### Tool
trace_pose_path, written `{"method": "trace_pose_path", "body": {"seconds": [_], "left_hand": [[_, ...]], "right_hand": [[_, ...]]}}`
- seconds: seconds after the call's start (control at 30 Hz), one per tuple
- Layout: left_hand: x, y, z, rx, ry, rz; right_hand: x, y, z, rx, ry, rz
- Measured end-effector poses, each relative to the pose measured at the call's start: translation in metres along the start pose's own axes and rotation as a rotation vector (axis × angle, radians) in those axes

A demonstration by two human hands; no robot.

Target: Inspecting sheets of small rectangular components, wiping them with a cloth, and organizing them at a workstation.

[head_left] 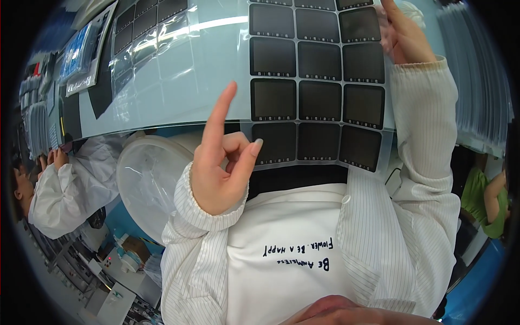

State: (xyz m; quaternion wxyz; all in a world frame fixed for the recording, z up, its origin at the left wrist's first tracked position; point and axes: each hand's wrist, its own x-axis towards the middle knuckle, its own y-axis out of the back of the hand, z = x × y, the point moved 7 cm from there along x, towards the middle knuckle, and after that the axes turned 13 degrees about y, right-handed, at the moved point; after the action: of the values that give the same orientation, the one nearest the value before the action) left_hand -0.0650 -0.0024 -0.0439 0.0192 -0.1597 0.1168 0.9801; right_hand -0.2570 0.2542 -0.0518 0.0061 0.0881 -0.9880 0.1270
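A clear plastic sheet carrying rows of dark rectangular panels (319,100) lies over the glass-topped table, and its near end hangs past the table edge toward my body. My right hand (409,35) grips the sheet's far right edge; some of its fingers show through the clear border. Just left of the sheet, my left hand (222,168) is raised with nothing in it. Its index finger points away from me, the thumb stands apart, and the other fingers are curled. The thumb tip is close to the lowest row of panels.
On the table's left lies another clear sheet with dark panels (146,24), beside a blue plastic-wrapped pack (77,57). A large whitish round bin (143,189) stands below the table edge. Stacked clear sheets (476,70) fill the right. A person in white (70,187) works at left.
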Motion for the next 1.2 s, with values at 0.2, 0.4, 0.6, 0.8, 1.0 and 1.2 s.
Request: {"method": "trace_pose_path", "body": {"seconds": [0.2, 0.4, 0.6, 0.8, 1.0, 1.2], "left_hand": [[0.002, -0.004, 0.014, 0.543, -0.089, 0.004], [0.017, -0.013, 0.046, 0.615, -0.393, 0.068], [0.039, -0.028, 0.053, 0.645, -0.464, 0.054], [0.05, -0.03, 0.052, 0.593, -0.38, -0.032], [0.053, -0.029, 0.05, 0.567, -0.279, -0.107], [0.057, -0.015, 0.034, 0.32, -0.215, -0.101]], "right_hand": [[-0.07, 0.013, 0.009, -0.548, -0.26, -0.282], [-0.124, -0.019, -0.007, -0.488, -0.357, -0.413], [-0.127, -0.032, -0.01, -0.374, -0.411, -0.229], [-0.121, -0.055, 0.004, -0.179, -0.303, -0.227], [-0.115, -0.065, 0.003, -0.439, -0.227, -0.361], [-0.113, -0.035, 0.006, -0.591, -0.171, -0.377]]}}
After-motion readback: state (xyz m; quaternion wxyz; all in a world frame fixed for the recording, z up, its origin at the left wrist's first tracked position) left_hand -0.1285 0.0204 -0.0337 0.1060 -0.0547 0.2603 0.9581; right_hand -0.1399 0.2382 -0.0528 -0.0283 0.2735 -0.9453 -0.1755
